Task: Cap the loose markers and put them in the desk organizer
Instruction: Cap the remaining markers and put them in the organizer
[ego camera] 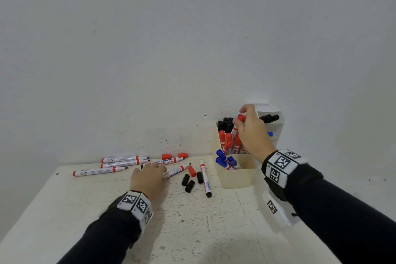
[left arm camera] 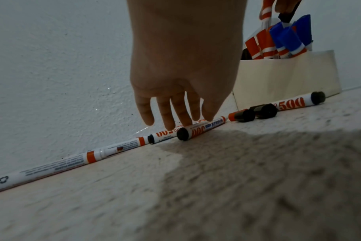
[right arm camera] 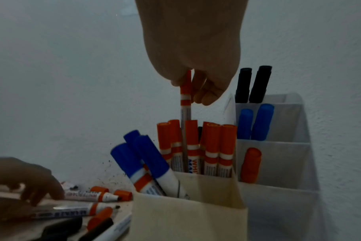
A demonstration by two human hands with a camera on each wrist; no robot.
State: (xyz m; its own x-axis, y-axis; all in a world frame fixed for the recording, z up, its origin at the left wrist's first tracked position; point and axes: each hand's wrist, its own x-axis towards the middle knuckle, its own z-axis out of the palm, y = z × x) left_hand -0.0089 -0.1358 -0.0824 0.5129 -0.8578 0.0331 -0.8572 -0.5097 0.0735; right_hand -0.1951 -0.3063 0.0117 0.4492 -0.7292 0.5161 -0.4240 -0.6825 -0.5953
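My right hand (ego camera: pixel 240 117) pinches a red-capped marker (ego camera: pixel 235 128) by its cap and holds it upright, its lower end among the red markers in the middle slot of the cream desk organizer (ego camera: pixel 237 176). The wrist view shows that marker (right arm camera: pixel 185 101) hanging from the fingertips (right arm camera: pixel 204 97). My left hand (ego camera: pixel 159 170) lies low on the table, straight fingers (left arm camera: pixel 169 120) touching an uncapped red marker (left arm camera: pixel 200 128). Several more uncapped markers (ego camera: pixel 120 164) lie to the left. Loose red caps (ego camera: pixel 192 171) and black caps (ego camera: pixel 189 186) lie near another uncapped marker (ego camera: pixel 205 180).
The cream organizer (right arm camera: pixel 188 216) holds black, red and blue capped markers in separate slots. A grey tiered organizer (right arm camera: pixel 278 195) stands behind it against the wall with a few capped markers. Two red caps (ego camera: pixel 174 156) lie by the wall. The white table (ego camera: pixel 192 231) ends near the left.
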